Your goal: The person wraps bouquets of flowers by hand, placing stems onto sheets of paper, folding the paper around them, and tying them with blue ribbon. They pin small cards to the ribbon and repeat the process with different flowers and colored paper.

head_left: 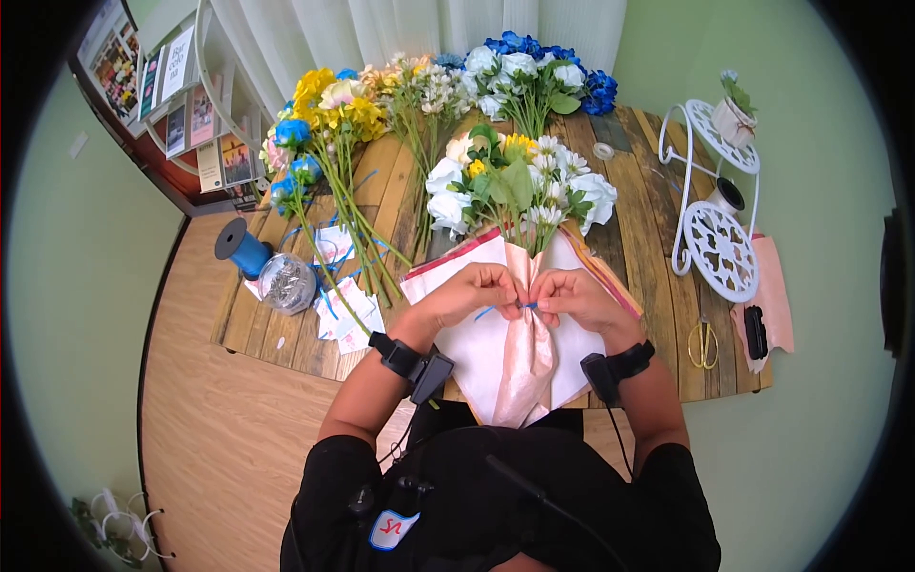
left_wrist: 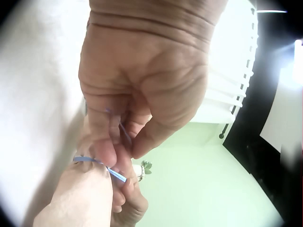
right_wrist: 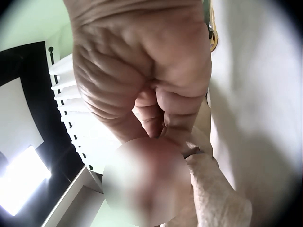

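Note:
A bouquet (head_left: pixel 515 186) of white and yellow flowers with green leaves lies on the table, its stems wrapped in pale pink paper (head_left: pixel 522 381). White wrapping sheets with a red and gold edge (head_left: pixel 596 265) spread beneath it. Around the gathered neck of the paper runs a thin blue ribbon (left_wrist: pixel 117 175). My left hand (head_left: pixel 477 292) pinches the ribbon from the left. From the other side my right hand (head_left: pixel 578 299) pinches it too, and the fingertips of both hands meet over the neck. In the right wrist view a blurred patch hides part of the fingers.
Loose yellow, blue and white flowers (head_left: pixel 348 119) lie along the table's back and left. A blue ribbon spool (head_left: pixel 242 248), a clear jar (head_left: pixel 287 284) and paper cards (head_left: pixel 351 315) sit at left. At right are gold-handled scissors (head_left: pixel 702 343) and a white metal stand (head_left: pixel 721 251).

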A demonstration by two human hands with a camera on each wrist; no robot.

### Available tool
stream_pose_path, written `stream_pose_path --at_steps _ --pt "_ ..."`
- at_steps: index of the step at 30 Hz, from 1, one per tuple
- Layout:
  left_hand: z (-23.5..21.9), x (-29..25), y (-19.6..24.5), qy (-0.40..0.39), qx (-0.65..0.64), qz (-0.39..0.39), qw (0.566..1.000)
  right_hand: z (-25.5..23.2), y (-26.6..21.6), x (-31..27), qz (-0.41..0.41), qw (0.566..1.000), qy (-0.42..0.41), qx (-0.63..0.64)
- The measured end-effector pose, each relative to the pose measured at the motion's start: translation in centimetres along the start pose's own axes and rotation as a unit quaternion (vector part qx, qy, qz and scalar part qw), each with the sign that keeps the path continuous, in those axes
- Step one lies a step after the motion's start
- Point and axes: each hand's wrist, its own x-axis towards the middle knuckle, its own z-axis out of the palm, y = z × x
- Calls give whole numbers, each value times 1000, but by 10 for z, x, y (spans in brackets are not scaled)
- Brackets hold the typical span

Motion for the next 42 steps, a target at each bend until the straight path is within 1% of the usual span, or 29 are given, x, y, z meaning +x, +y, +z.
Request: stream_pose_path --at_steps 1,2,4,5,7,8,10,11,13,14,17,25,26,27,28,29,31,36,38,40,42 --pt "2 -1 -3 6 -54 3 999 -1 2 1 4 1000 0 20" --pt "4 -3 -5 7 -54 4 999 -2 5 1 4 1000 -1 19" --pt "6 -4 -10 48 -99 -9 994 -5 10 2 0 999 4 54" --pt "7 -5 -12 51 -101 -7 994 -7 15 3 3 999 1 54" --pt "8 -5 -18 76 -92 2 993 -10 24 7 -29 996 -5 84" --pt "9 -5 -21 89 -88 7 992 -10 26 7 -23 996 -8 83" --pt "9 -5 -25 110 -91 9 990 -10 29 8 -48 997 2 61" --pt "10 -5 -26 126 -89 8 988 -9 29 8 -42 997 -1 60" --pt "10 -5 -28 137 -89 9 987 -7 28 7 -69 997 -2 16" --pt "10 -4 -28 144 -85 8 986 -7 29 7 -65 998 -4 16" --pt "9 -4 -28 145 -95 8 985 -7 28 7 -77 997 -8 22" --pt "6 -7 -26 119 -105 17 987 -8 27 5 -108 993 3 -45" --pt "6 -7 -26 114 -102 23 988 -8 26 5 -108 993 3 -45" --pt "6 -8 -26 114 -102 23 988 -8 24 4 -90 995 11 -40" --pt "6 -8 -26 123 -105 24 987 -8 23 4 -72 997 19 -35" --pt "7 -8 -26 133 -107 25 985 -8 25 5 -72 997 19 -36" --pt "6 -7 -26 142 -97 22 985 -8 31 7 -124 991 24 -47" --pt "7 -6 -26 160 -87 31 983 -7 35 10 -132 988 44 -71" --pt "8 -6 -27 172 -115 19 978 -2 35 11 -136 986 49 -77" --pt "9 -5 -27 176 -119 23 977 4 36 13 -171 980 79 -69" --pt "9 -5 -27 179 -122 25 976 5 36 13 -161 981 90 -58"
